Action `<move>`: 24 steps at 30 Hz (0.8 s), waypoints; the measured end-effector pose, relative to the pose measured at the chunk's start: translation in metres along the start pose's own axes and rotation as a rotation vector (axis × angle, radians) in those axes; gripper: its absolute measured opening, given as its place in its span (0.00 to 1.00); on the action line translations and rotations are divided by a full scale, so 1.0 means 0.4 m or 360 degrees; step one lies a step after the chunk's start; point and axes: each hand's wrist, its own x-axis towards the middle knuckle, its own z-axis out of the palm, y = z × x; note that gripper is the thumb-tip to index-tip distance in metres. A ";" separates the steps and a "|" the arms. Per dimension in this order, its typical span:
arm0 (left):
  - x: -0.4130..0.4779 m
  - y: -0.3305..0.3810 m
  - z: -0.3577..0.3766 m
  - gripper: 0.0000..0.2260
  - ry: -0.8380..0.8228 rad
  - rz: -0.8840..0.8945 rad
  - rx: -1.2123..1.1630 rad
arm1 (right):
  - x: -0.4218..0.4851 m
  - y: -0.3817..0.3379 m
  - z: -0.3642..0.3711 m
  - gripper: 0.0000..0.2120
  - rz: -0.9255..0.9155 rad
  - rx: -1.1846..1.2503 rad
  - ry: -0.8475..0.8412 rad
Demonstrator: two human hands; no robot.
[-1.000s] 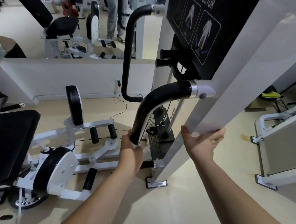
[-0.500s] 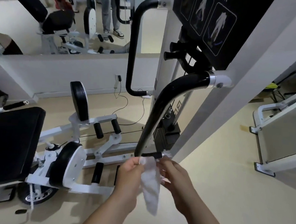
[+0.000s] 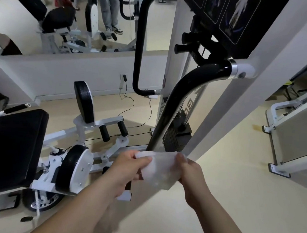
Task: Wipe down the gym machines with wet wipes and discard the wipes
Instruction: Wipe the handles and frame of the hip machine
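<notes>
The white wet wipe [image 3: 161,168] is stretched out between the two hands, in the air above the floor, and touches no part of the machine. The left hand [image 3: 127,171] pinches the wipe's upper left edge between thumb and curled fingers. The right hand [image 3: 190,173] grips the opposite edge with its fingers folded over the cloth. The wipe is blurred, so its folds cannot be made out.

Just beyond the hands, the lower end of a glossy black curved handle bar [image 3: 177,103] comes down to a point right above the wipe's top edge. The bar rises away from the hands and bends toward the right into a silver collar on the white frame post [image 3: 259,91]. Behind the bar, a little past the right hand, sits the dark weight stack [image 3: 177,136]. Farther off and above the left hand, a second black handle [image 3: 140,42] hangs in a long loop. High above the right hand is a black instruction placard [image 3: 228,16] with body figures.

To the left of the left hand stands the seat part of the machine: a round black leg pad [image 3: 72,167] nearest, another leg pad [image 3: 83,102] upright beyond it, two black foot pegs [image 3: 112,130], and a wide black seat cushion [image 3: 12,148] furthest left. A thin black cable [image 3: 129,107] trails over the beige floor [image 3: 224,203] from a wall socket [image 3: 123,77]. A mirror [image 3: 19,25] runs along the far wall. Well to the right of the right hand is another white machine frame [image 3: 290,129].
</notes>
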 end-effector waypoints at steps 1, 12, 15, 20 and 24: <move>0.009 0.004 0.001 0.05 0.0048 -0.0002 -0.0055 | 0.014 -0.011 -0.012 0.16 0.0003 -0.0007 0.0088; 0.088 0.028 0.022 0.07 0.0233 0.0004 -0.0028 | 0.024 -0.208 0.137 0.13 -0.0297 0.0351 -0.0023; 0.120 0.040 -0.005 0.06 0.0177 -0.0001 0.0086 | 0.032 -0.195 0.196 0.12 -0.0253 0.0574 0.0128; 0.183 0.041 -0.068 0.06 0.0075 -0.0065 0.0247 | 0.063 -0.144 0.269 0.05 -0.0027 0.0610 0.0282; 0.230 0.050 -0.099 0.06 -0.0030 -0.0091 0.0358 | 0.080 -0.121 0.330 0.07 -0.0143 0.0452 0.0523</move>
